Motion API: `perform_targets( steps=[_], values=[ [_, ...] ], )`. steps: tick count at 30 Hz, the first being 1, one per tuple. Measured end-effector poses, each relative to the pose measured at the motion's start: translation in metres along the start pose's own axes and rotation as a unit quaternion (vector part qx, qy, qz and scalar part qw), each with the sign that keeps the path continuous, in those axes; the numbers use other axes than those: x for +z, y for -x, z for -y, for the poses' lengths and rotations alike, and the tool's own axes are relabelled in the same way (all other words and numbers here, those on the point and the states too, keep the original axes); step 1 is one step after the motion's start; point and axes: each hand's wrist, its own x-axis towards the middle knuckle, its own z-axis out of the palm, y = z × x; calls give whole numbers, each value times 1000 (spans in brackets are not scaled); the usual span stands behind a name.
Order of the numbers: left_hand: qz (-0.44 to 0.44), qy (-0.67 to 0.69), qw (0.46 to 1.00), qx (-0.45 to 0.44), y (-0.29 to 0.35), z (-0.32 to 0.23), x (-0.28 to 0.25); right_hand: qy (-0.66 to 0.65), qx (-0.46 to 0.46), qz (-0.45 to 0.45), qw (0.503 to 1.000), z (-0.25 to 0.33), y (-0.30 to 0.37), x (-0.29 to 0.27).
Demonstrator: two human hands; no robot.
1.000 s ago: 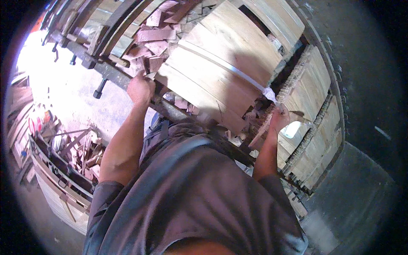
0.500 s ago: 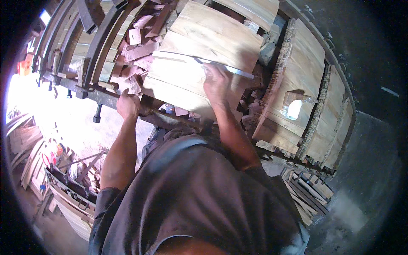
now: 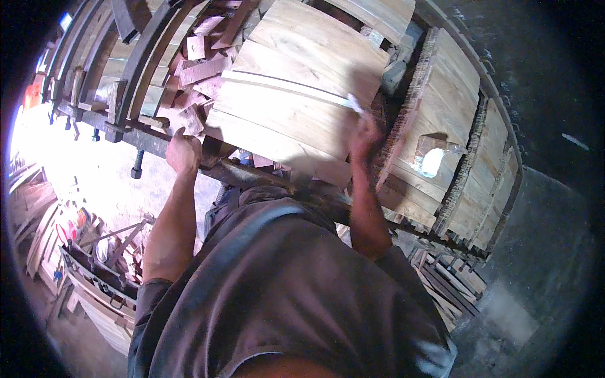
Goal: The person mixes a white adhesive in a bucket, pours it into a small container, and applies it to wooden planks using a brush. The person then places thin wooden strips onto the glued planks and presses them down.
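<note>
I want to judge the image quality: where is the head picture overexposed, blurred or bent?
Head view: daylight burns out the left edge, washing the ground there to white; the right hand and the pale strip at its fingers are smeared by motion, while the left hand on the dark metal bar is sharper; the fisheye bends the wooden boards and leaves black corners.

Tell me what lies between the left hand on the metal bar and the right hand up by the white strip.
In the head view, pale wooden boards lie between the left hand and the right hand, with the dark metal bar running below them.
</note>
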Motion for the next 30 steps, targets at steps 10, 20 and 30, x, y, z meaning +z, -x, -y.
perform_targets(
  steps=[10,20,30],
  values=[
    [2,1,1000,-4,5,-3,-5,-93,66,-35,993,-26,-12,-9],
    [-1,-1,1000,-11,-1,-1,4,-118,27,-34,992,-36,-5,17],
    [-16,57,998,-33,5,-5,-7,-182,-180,85,963,165,-6,105]
  ],
)
